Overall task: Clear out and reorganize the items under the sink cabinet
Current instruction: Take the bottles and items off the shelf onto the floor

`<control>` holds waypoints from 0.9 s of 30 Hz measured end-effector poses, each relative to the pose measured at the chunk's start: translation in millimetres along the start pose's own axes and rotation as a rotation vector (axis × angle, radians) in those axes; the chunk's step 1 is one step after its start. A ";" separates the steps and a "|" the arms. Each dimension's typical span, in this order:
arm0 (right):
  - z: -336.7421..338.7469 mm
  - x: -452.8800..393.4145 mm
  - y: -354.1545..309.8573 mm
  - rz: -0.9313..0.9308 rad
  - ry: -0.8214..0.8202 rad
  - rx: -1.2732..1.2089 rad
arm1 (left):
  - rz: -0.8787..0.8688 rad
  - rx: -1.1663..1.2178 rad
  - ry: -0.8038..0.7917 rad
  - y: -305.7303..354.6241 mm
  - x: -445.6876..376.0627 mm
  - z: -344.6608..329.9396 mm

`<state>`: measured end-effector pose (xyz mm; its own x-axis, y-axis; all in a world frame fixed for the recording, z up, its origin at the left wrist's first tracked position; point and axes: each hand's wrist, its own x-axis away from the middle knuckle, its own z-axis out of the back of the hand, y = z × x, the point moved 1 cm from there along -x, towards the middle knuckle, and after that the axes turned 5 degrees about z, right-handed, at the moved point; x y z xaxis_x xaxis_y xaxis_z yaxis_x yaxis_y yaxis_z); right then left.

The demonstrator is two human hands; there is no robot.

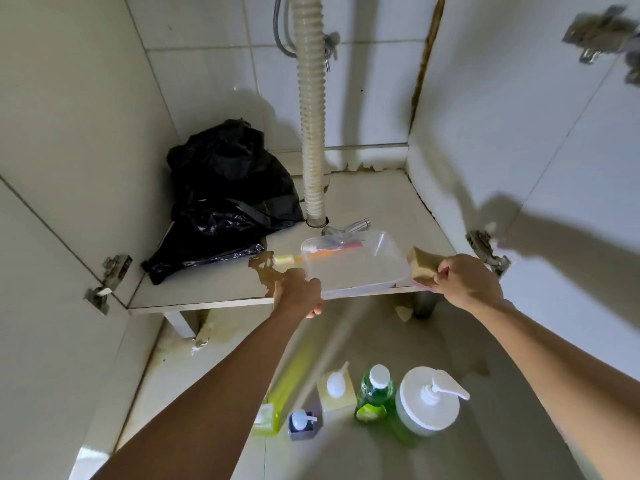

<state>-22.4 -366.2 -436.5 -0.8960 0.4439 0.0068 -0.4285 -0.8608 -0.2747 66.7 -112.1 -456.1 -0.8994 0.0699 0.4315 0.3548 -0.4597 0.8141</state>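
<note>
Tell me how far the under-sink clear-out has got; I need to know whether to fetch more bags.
Done: five soap bottles already stand on the floor. In hand: the left hand grips the clear plastic tray at the shelf edge, the right hand holds a sponge. Left: the black bag, a metal tap part, and a brown spill.

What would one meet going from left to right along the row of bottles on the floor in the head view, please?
Yellow-green bottle → small dark blue pump bottle → pale yellow pump bottle → green bottle with white cap → large white-lidded pump jar.
</note>
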 end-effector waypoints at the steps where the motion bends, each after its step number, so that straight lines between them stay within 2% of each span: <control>1: 9.4 11.1 -3.0 -0.008 -0.033 -0.007 | -0.011 -0.015 0.009 -1.9 10.4 6.6; 7: 61.3 93.8 -22.9 0.054 -0.151 -0.099 | -0.060 -0.113 0.018 -22.6 74.4 49.4; 11: 71.5 153.0 -23.5 0.112 -0.359 -0.037 | 0.057 -0.136 -0.156 -51.1 118.0 65.3; 14: 69.9 182.9 -27.5 0.132 -0.524 -0.103 | 0.104 -0.283 -0.280 -80.6 150.0 70.6; 17: 56.4 201.7 -29.5 0.185 -0.688 -0.008 | 0.213 -0.442 -0.450 -114.3 173.2 68.0; 20: 22.2 210.1 -23.7 0.156 -0.769 0.063 | 0.279 -0.600 -0.556 -148.1 179.9 52.4; 23: -20.4 224.5 -8.9 0.046 -0.809 0.088 | 0.328 -0.661 -0.584 -179.6 179.8 30.5; 27: -86.0 245.3 34.1 -0.158 -0.644 0.039 | 0.308 -0.580 -0.495 -206.3 180.6 0.2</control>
<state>-246.8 -265.2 -526.9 -0.7074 0.3383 0.6206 -0.5533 -0.8115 -0.1882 -168.9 -4.5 -546.0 -0.5180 0.1860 0.8349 0.2569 -0.8972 0.3593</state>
